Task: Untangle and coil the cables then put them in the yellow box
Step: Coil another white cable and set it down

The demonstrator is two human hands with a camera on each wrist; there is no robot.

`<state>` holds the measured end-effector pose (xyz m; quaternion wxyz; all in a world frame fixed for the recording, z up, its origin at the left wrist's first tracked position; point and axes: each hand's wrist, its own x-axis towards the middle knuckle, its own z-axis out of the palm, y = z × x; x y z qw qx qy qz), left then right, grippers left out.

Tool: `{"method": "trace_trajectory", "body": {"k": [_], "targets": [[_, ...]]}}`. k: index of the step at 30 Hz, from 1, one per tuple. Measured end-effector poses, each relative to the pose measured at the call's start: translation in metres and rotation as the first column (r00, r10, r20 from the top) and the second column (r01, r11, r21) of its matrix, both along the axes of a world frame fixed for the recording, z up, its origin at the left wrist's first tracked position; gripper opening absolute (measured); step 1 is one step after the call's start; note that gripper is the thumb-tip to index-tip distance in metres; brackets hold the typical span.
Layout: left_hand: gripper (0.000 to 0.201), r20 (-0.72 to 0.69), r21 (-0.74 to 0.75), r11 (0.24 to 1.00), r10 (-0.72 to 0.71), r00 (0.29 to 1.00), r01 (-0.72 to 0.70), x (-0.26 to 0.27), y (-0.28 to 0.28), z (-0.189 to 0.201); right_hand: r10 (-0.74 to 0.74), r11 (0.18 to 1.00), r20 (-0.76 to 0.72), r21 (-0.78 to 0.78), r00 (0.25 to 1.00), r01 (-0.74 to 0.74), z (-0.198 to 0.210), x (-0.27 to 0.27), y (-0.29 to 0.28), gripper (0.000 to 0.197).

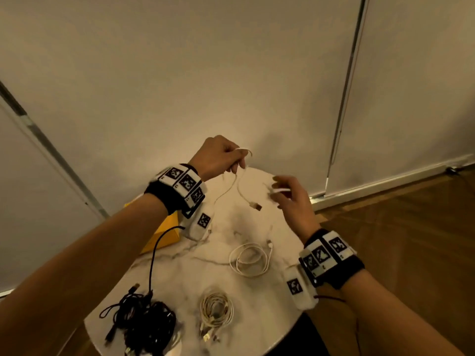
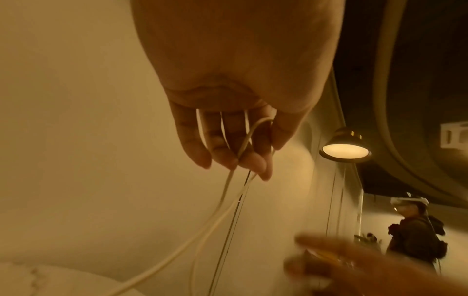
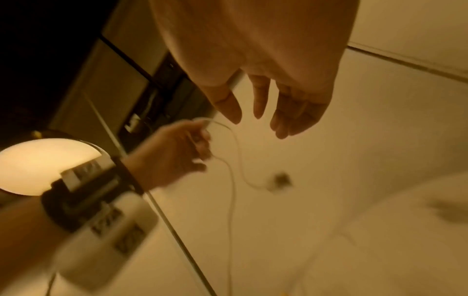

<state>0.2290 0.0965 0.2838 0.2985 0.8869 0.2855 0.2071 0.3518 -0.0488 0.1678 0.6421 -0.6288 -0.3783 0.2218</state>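
My left hand [image 1: 231, 160] is raised above the round marble table [image 1: 280, 312] and grips a loop of white cable [image 1: 240, 186]. The cable passes between its fingers [image 2: 222, 152], and its USB plug [image 1: 255, 206] dangles free. My right hand [image 1: 282, 191] hovers to the right of the plug with its fingers [image 3: 281, 128] straight and spread; the right wrist view shows nothing in them. The yellow box [image 1: 167, 232] stands at the table's left, partly hidden by my left wrist. On the table lie a loose white coil [image 1: 249, 260], a cream coil [image 1: 217, 308] and a black tangle [image 1: 146, 319].
A black cable [image 1: 154, 255] arches from the tangle towards the yellow box. A pale wall rises right behind the table and wooden floor [image 1: 411, 227] lies to the right. A lit lamp [image 2: 345, 151] and a person [image 2: 412, 240] stand in the background.
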Motion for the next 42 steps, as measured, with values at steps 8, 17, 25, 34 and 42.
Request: {"method": "trace_trajectory", "body": {"k": [8,17,25,34,42], "targets": [[0.036,-0.068,0.077,0.987,-0.135,0.988,0.14,-0.028,-0.036,-0.017,0.16,0.986,0.29,0.0,0.943,-0.168,0.039,-0.031,0.009,0.03],[0.035,-0.098,-0.053,0.998,-0.039,0.994,0.034,-0.099,-0.026,-0.095,0.198,0.979,0.304,-0.008,0.932,-0.205,0.01,-0.021,-0.004,0.007],[0.041,0.18,-0.671,0.734,0.296,0.938,-0.103,-0.158,-0.083,-0.148,0.159,0.975,0.366,-0.206,0.917,-0.087,-0.051,0.008,-0.024,0.008],[0.031,0.341,-0.932,0.275,0.45,0.825,0.235,-0.143,-0.177,-0.169,0.486,0.874,0.441,-0.277,0.755,-0.4,-0.08,-0.08,-0.07,0.054],[0.034,0.379,-0.925,0.146,0.391,0.839,0.35,-0.174,-0.183,-0.188,0.456,0.861,-0.251,-0.118,0.854,-0.495,-0.078,-0.111,-0.085,0.024]]}}
